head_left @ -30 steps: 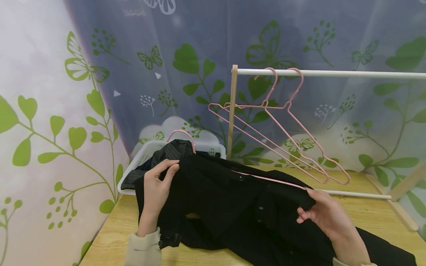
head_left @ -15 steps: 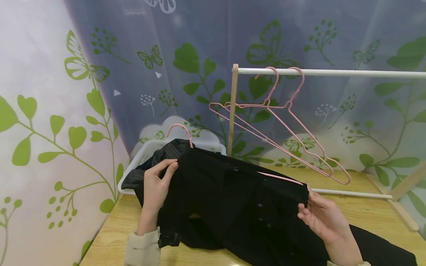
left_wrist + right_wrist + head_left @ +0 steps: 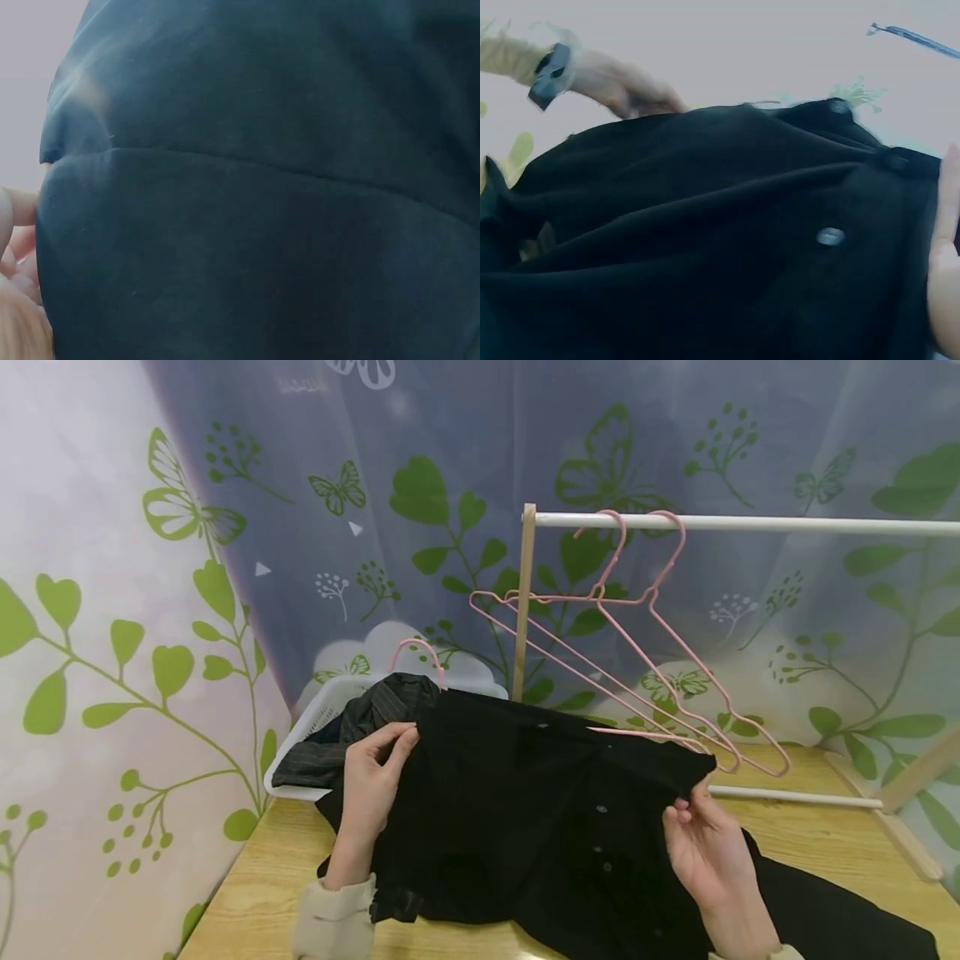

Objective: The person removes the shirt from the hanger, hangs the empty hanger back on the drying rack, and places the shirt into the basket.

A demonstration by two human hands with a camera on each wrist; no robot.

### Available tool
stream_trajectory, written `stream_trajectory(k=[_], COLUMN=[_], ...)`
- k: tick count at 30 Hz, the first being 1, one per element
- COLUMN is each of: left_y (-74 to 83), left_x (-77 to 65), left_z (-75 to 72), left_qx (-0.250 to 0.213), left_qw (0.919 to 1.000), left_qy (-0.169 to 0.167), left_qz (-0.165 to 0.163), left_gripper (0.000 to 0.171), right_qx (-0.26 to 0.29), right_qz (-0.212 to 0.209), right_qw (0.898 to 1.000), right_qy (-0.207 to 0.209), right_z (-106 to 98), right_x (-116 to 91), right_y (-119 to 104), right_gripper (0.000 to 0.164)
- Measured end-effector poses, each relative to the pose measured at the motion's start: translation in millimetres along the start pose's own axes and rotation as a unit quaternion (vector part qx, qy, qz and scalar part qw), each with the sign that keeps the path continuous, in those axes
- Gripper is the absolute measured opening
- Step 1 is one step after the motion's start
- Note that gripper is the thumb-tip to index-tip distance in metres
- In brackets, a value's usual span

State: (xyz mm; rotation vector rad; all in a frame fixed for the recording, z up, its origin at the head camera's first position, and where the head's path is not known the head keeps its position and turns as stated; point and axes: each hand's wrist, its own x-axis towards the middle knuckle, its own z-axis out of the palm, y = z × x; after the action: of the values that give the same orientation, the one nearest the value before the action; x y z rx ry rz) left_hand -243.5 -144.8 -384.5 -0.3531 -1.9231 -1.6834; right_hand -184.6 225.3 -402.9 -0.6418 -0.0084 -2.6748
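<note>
A black buttoned shirt (image 3: 510, 793) hangs between my hands in the head view, its lower part spread over the table. At its left shoulder my left hand (image 3: 375, 781) pinches the cloth between thumb and fingers. My right hand (image 3: 708, 852) grips the shirt's upper right edge. A pink hanger (image 3: 416, 645) is partly inside the shirt: the hook rises behind the left shoulder, and one arm shows above the right edge. The cloth hides the rest. Dark cloth fills most of the left wrist view; buttons (image 3: 830, 236) appear in the right wrist view.
A white basket (image 3: 300, 792) at the back left holds dark striped clothes (image 3: 311, 766). Two pink hangers (image 3: 663, 602) hang from the white rail (image 3: 810, 524) of a wooden-framed rack. The table (image 3: 247, 877) is pale wood, with a printed curtain behind it.
The shirt's right edge has come up over the hanger's arm, with my right hand moving slightly left. My left hand has shifted a little right, still pinching. The hanger's hook has swung slightly right.
</note>
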Motion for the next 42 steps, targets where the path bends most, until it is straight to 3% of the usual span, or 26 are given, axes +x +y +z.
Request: stream_trajectory(k=[3, 4, 5, 6, 7, 10, 11, 13, 14, 15, 18, 20, 21, 22, 26, 28, 31, 33, 38, 40, 42], left_y=[-1.0, -0.1, 0.4, 1.1, 2.4, 4.1, 3.9, 3.8, 3.3, 2.8, 3.9, 6.7, 8.6, 10.9, 19.8, 23.0, 25.4, 25.6, 25.2, 25.6, 26.4], left_x=[-0.7, -1.0, -0.9, -1.0, -1.0, -0.9, -1.0, -1.5, -1.8, -2.1, -2.6, -2.9, -2.9, -2.8, -2.5, -2.3, -2.0, -1.9, -2.1, -2.4, -2.8], left_z=[2.3, 2.4, 2.2, 1.6, 0.9, -1.4, -2.1, -3.1, -3.4, -3.5, -3.5, -3.0, -2.7, -2.3, 0.0, 0.5, 0.6, 0.3, 0.6, 0.1, -1.3], left_qx=[0.001, 0.004, 0.004, 0.006, 0.013, 0.049, 0.063, 0.093, 0.104, 0.111, 0.12, 0.113, 0.108, 0.102, 0.086, 0.089, 0.091, 0.089, 0.093, 0.099, 0.107], left_qw=[0.9999, 0.9999, 0.9999, 0.9999, 0.9999, 0.9981, 0.9967, 0.992, 0.9893, 0.9867, 0.9777, 0.9712, 0.9674, 0.9634, 0.9458, 0.9395, 0.9362, 0.9359, 0.9339, 0.9363, 0.9412], left_qy=[-0.004, -0.002, 0.0, 0.002, 0.004, 0.014, 0.017, 0.029, 0.033, 0.034, 0.023, 0.011, 0.005, 0.0, -0.007, -0.006, -0.003, -0.001, 0.001, 0.009, 0.022], left_qz=[-0.013, -0.013, -0.012, -0.008, -0.001, 0.034, 0.048, 0.081, 0.097, 0.114, 0.171, 0.209, 0.229, 0.248, 0.313, 0.331, 0.339, 0.341, 0.345, 0.337, 0.32], left_gripper=[0.015, 0.015, 0.014, 0.014, 0.014, 0.013, 0.012, 0.011, 0.01, 0.01, 0.013, 0.014, 0.014, 0.011, 0.016, 0.023, 0.024, 0.024, 0.023, 0.02, 0.009], right_qx=[-0.062, -0.116, -0.191, -0.274, -0.357, -0.556, -0.593, -0.625, -0.633, -0.631, -0.569, -0.526, -0.507, -0.498, -0.522, -0.53, -0.537, -0.538, -0.561, -0.595, -0.635], right_qz=[-0.017, -0.028, -0.04, -0.046, -0.046, 0.005, 0.032, 0.079, 0.099, 0.116, 0.151, 0.175, 0.183, 0.187, 0.181, 0.176, 0.176, 0.175, 0.17, 0.172, 0.176], right_qw=[0.998, 0.992, 0.979, 0.957, 0.925, 0.796, 0.761, 0.726, 0.718, 0.722, 0.78, 0.807, 0.817, 0.82, 0.8, 0.794, 0.787, 0.788, 0.777, 0.751, 0.716], right_qy=[0.011, 0.028, 0.054, 0.085, 0.125, 0.24, 0.262, 0.276, 0.272, 0.259, 0.213, 0.202, 0.204, 0.211, 0.232, 0.24, 0.246, 0.242, 0.228, 0.228, 0.229], right_z=[0.4, 1.5, 2.8, 4.0, 5.2, 7.4, 7.2, 6.1, 5.3, 4.2, 1.9, 1.5, 1.7, 1.9, 0.9, -0.2, -0.4, -0.8, -6.9, -9.3, -9.8], right_x=[3.3, 4.4, 5.4, 6.5, 7.6, 10.2, 10.6, 10.7, 10.3, 9.8, 9.0, 8.9, 9.2, 9.7, 11.5, 11.0, 7.3, 5.4, 6.4, 8.4, 10.7], right_y=[3.4, 3.6, 3.3, 2.7, 1.9, -1.6, -2.7, -4.7, -5.6, -6.3, -7.8, -7.7, -7.4, -6.3, -2.4, -2.4, -6.0, -8.7, -8.9, -6.7, -4.4], right_gripper=[0.04, 0.04, 0.039, 0.038, 0.037, 0.029, 0.025, 0.02, 0.019, 0.02, 0.029, 0.035, 0.036, 0.035, 0.021, 0.024, 0.033, 0.034, 0.023, 0.018, 0.016])
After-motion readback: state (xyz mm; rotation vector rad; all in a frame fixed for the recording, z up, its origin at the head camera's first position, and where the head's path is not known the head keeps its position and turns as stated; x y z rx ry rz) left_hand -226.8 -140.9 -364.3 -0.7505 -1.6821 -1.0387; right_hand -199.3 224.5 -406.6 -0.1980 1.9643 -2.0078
